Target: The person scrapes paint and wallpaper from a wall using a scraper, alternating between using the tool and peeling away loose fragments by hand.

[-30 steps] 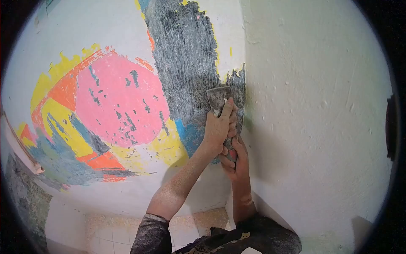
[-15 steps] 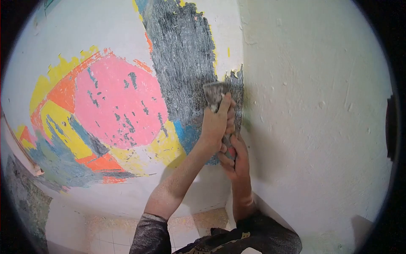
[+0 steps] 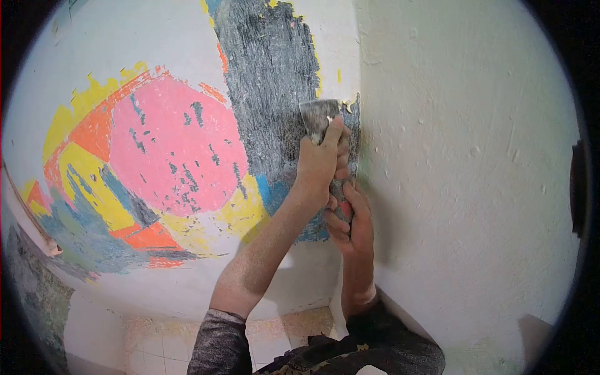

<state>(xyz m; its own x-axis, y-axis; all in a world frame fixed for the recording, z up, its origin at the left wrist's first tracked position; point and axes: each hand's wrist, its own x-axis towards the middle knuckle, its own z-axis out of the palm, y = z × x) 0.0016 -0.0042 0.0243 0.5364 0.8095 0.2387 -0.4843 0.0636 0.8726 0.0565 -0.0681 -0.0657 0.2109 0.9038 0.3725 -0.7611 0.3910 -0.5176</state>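
A wide-bladed scraper [image 3: 320,115] lies against the painted wall, its blade pointing up at the top edge of the dark grey patch [image 3: 269,81]. My left hand [image 3: 320,162] is wrapped round it just below the blade, with the thumb along the blade. Lower down, my right hand [image 3: 353,219] grips the end of the handle, where a bit of red shows. Ragged, peeling paint edges the dark strip beside the blade, close to the wall corner.
Left of the scraper, the wall carries a pink shape [image 3: 178,150] with yellow, orange and blue areas. A plain pale wall [image 3: 462,156] meets it at the corner on the right. Tiled floor [image 3: 162,353] shows at the bottom.
Both hands and the scraper have moved up the wall, and the blade now sits higher, near the top of the dark strip by the corner.
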